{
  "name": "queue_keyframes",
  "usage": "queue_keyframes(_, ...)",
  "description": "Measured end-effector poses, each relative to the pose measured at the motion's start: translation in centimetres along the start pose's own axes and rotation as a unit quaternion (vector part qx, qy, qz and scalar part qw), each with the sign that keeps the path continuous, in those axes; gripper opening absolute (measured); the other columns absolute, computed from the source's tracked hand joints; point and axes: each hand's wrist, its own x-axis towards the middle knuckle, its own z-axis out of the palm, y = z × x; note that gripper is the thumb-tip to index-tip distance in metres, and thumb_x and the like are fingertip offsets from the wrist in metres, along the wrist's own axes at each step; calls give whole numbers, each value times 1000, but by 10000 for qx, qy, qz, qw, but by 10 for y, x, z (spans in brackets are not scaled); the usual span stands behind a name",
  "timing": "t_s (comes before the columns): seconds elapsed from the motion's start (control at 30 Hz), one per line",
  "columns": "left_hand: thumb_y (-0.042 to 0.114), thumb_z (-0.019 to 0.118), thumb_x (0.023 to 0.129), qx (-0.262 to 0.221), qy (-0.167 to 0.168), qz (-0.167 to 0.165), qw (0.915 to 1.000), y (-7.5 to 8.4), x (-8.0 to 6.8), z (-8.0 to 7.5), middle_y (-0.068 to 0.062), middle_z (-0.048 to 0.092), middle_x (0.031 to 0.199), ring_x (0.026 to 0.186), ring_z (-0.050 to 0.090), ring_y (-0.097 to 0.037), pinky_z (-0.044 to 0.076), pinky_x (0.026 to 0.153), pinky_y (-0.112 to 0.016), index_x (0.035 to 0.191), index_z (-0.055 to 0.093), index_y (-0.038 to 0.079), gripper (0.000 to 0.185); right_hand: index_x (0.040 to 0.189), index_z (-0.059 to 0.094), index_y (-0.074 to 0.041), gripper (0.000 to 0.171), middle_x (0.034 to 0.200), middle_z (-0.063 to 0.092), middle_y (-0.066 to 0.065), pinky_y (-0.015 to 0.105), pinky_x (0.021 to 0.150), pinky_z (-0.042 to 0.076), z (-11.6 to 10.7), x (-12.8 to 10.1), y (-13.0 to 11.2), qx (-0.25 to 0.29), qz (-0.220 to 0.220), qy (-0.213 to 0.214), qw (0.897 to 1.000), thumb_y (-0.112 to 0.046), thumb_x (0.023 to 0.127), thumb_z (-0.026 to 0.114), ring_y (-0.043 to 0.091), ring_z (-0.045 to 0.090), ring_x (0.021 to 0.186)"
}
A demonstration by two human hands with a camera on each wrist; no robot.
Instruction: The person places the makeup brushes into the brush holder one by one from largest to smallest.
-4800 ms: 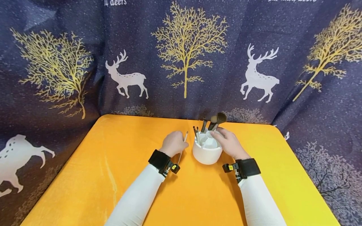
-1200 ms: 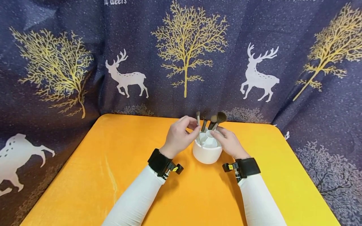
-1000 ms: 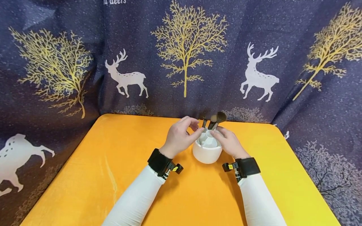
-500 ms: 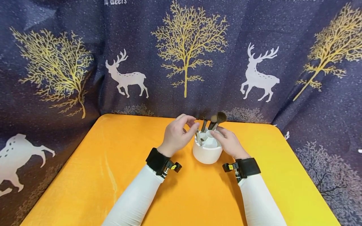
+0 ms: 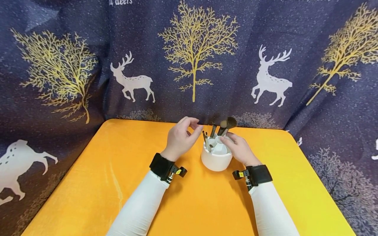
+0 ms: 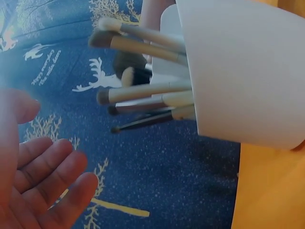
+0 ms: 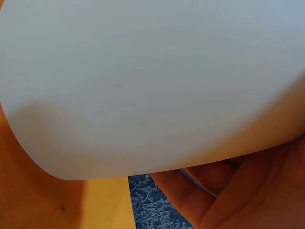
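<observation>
A round white brush holder (image 5: 216, 159) with inner compartments stands on the orange table (image 5: 118, 183). Several makeup brushes (image 5: 225, 126) stick up from it; in the left wrist view their heads (image 6: 143, 98) point left out of the white holder (image 6: 243, 71). My right hand (image 5: 239, 149) grips the holder's right side, and its fingers (image 7: 228, 191) curl round the white wall (image 7: 152, 81). Just left of the brushes hovers my left hand (image 5: 180, 139), fingers relaxed and empty, its palm (image 6: 33, 186) apart from them.
A dark blue curtain (image 5: 189, 59) with gold trees and white deer hangs close behind and around the table. The table's rounded far corners (image 5: 110, 122) meet the cloth. Black wrist straps (image 5: 161, 165) sit on both white sleeves.
My left hand lowered a thin brush into the holder, let it go and drew back left with its fingers spread. The right hand and the holder stayed put.
</observation>
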Motion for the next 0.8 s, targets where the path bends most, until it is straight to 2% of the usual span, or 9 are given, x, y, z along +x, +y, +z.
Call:
queue_keyframes(0.27,32,72,109,57,54,-532,9986,-15,0,-6,-5,73,104,83,73,-24,60,71,-36,126,74,5,31,168,43,1,84,171,43,27,67,127,32,0,-1,-1,-10,-76,-27,10000,-62,113,53,50,37,160)
queue_keyframes(0.43,35,72,109,-3,-16,-905,9959,-23,-1,-9,-4,73,106,84,70,-20,58,72,-37,128,73,7,34,167,47,-1,81,170,45,27,69,126,32,1,0,0,-1,-164,28,9999,-61,112,54,49,39,159)
queue_keyframes(0.57,38,71,109,5,-61,-1150,9933,-28,-2,-10,-3,72,108,86,70,-19,58,74,-38,130,73,7,37,166,48,-5,75,166,52,25,68,124,37,0,2,3,157,-359,93,9992,-58,113,56,47,46,155)
queue_keyframes(0.67,39,71,109,46,-76,-1349,9908,-33,-3,-11,-3,72,110,87,70,-19,58,76,-39,132,72,8,38,169,43,-4,76,160,57,24,65,121,42,-3,4,7,170,-536,180,9983,-56,115,55,46,52,149)
queue_keyframes(0.8,42,70,110,93,-114,-1605,9869,-40,-3,-15,-4,71,115,90,71,-21,58,79,-41,136,69,10,41,172,36,-2,76,158,60,24,63,120,43,-10,5,13,136,-663,333,9972,-51,117,54,43,53,149)
